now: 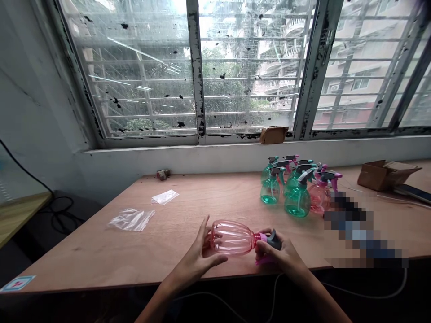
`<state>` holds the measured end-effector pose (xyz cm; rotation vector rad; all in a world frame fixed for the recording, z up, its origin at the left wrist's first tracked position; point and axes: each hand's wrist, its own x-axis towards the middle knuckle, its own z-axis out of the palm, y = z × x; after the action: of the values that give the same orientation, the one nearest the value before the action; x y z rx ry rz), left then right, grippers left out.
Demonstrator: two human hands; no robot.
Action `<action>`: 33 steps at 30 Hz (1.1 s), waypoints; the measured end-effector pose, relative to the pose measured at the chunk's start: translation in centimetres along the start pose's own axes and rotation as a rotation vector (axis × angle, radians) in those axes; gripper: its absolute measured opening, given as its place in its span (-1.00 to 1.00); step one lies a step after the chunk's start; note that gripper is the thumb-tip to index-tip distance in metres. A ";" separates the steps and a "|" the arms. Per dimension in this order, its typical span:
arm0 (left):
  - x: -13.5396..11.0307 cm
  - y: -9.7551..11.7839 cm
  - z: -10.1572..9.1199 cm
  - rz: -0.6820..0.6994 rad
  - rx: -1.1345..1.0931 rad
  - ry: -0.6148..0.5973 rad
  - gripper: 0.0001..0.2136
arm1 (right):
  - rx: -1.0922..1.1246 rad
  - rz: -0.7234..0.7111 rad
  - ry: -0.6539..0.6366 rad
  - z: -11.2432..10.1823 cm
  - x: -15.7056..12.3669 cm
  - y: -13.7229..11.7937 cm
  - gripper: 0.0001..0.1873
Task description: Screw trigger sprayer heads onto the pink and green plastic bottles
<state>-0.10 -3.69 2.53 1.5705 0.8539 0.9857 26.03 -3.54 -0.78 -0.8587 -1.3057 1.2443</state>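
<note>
A clear pink spray bottle lies on its side in the air above the table's front edge, its base pointing left. My right hand is closed around its pink collar and dark grey spray head, with a pink trigger showing below. At the base end is my left hand, thumb and fingers spread apart. Some of its fingertips show through the pink plastic from behind; whether they touch the bottle I cannot tell.
Several green and pink spray bottles stand grouped at the back right. Farther right sits an open cardboard box. Clear plastic bags lie at left, and a tape roll by the wall. A blurred patch covers the right side.
</note>
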 end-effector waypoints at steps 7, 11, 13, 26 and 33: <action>0.0 -0.2 -0.3 -0.031 0.051 -0.062 -0.14 | -0.030 0.009 -0.021 0.0 -0.3 -0.5 -0.60; -0.2 -0.3 -0.3 0.026 0.059 -0.116 -0.04 | -0.052 0.012 -0.020 0.1 -0.3 -0.6 -0.60; -0.3 -0.1 -0.2 0.003 0.058 -0.112 0.01 | -0.067 0.014 -0.014 0.1 -0.4 -0.6 -0.60; -0.3 -0.5 -0.2 0.049 0.047 -0.108 0.00 | -0.074 0.020 0.002 0.2 -0.3 -0.5 -0.56; -0.4 -0.2 -0.2 -0.007 0.055 -0.101 -0.18 | -0.081 0.026 -0.003 0.1 -0.3 -0.6 -0.54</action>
<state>-0.49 -3.88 2.27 1.6487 0.8217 0.8760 26.05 -3.94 -0.21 -0.9341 -1.3589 1.2203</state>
